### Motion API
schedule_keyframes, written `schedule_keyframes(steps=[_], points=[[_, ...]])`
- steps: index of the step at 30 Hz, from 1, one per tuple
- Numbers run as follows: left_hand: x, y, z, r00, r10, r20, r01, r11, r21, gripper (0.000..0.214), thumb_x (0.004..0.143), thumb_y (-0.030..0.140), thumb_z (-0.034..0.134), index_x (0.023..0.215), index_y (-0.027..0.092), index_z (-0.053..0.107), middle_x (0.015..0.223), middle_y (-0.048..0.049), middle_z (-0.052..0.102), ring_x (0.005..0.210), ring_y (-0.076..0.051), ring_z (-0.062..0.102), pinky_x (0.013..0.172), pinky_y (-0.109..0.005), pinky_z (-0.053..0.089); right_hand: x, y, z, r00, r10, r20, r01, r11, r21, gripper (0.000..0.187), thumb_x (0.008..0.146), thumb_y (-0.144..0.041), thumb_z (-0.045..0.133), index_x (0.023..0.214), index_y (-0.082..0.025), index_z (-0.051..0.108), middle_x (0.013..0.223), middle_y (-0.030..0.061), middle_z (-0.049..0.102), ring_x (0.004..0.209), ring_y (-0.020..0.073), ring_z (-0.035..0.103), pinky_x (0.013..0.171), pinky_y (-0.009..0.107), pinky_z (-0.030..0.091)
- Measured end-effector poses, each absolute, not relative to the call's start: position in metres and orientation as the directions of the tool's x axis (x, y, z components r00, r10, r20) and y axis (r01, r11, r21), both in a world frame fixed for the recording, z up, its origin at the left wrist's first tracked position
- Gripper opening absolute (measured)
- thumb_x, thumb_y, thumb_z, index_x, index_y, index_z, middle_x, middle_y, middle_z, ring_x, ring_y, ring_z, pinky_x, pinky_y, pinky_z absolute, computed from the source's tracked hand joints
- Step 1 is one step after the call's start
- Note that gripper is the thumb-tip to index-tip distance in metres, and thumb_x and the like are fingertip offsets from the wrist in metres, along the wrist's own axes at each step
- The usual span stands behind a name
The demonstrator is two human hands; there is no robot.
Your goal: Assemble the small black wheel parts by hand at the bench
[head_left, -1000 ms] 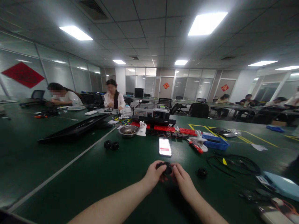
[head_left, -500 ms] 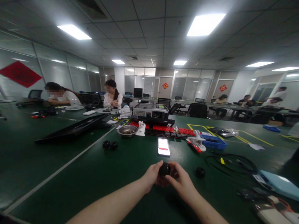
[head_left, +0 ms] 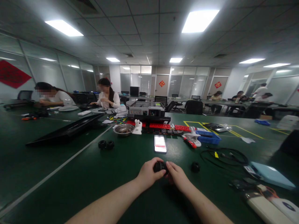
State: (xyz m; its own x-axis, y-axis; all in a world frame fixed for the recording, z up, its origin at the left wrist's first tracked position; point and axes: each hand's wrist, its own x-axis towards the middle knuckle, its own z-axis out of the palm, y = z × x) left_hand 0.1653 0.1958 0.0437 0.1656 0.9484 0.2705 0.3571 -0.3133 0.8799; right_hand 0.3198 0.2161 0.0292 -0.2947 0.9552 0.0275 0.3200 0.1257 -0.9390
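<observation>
Between both hands is a small black wheel-like part [head_left: 159, 166], held just above the green table. My left hand [head_left: 149, 172] wraps round its left side with fingers over the top and the thumb in front. On the other side my right hand [head_left: 177, 174] pinches it with thumb and fingers; some fingertips are hidden. A similar black part [head_left: 195, 167] lies to the right of my right hand. Farther left, two more black wheel-like parts [head_left: 106, 144] sit side by side. A phone [head_left: 160, 144] with its screen lit lies just beyond my hands.
A metal bowl [head_left: 123, 130] of small parts, a white clamp [head_left: 193, 137], red-handled pliers [head_left: 189, 142] and a blue tray [head_left: 207, 137] stand beyond. Black cables [head_left: 224, 156] and a light-blue case [head_left: 272, 174] lie right. A black panel [head_left: 67, 129] lies left; co-workers sit behind.
My hands have turned the black part, and my left fingers now reach over its top. The whole view has shifted slightly, moving the scene leftward.
</observation>
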Motion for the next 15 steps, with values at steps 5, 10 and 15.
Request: schedule_keyframes(steps=[5, 10, 15], points=[[0.167, 0.198, 0.036, 0.215, 0.955, 0.203, 0.312, -0.264, 0.913, 0.040, 0.068, 0.042, 0.058, 0.100, 0.018, 0.054, 0.092, -0.0059, 0.062, 0.080, -0.020, 0.058, 0.070, -0.028, 0.043, 0.320, 0.217, 0.029, -0.278, 0.959, 0.054, 0.358, 0.155, -0.921, 0.034, 0.079, -0.046, 0.039, 0.075, -0.015, 0.052, 0.052, -0.0024, 0.050, 0.041, 0.0095, 0.046, 0.038, 0.021, 0.035], [0.174, 0.211, 0.023, 0.185, 0.979, -0.084, 0.032, 0.080, 0.996, 0.049, 0.070, 0.055, 0.046, 0.094, 0.013, 0.049, 0.078, -0.0069, 0.062, 0.054, -0.014, 0.059, 0.046, -0.023, 0.042, 0.322, 0.211, 0.036, -0.321, 0.908, 0.270, 0.405, 0.389, -0.827, 0.025, 0.074, -0.029, 0.051, 0.096, -0.017, 0.050, 0.079, 0.0025, 0.059, 0.065, 0.0143, 0.055, 0.059, 0.026, 0.044], [0.174, 0.215, 0.023, 0.226, 0.957, -0.181, -0.002, 0.186, 0.982, 0.047, 0.071, 0.057, 0.040, 0.084, 0.013, 0.049, 0.059, -0.0031, 0.059, 0.045, -0.014, 0.058, 0.040, -0.020, 0.039, 0.320, 0.204, 0.035, -0.330, 0.877, 0.349, 0.482, 0.474, -0.737, 0.043, 0.068, -0.017, 0.054, 0.110, -0.020, 0.044, 0.102, 0.0059, 0.053, 0.076, 0.0159, 0.054, 0.070, 0.030, 0.045]])
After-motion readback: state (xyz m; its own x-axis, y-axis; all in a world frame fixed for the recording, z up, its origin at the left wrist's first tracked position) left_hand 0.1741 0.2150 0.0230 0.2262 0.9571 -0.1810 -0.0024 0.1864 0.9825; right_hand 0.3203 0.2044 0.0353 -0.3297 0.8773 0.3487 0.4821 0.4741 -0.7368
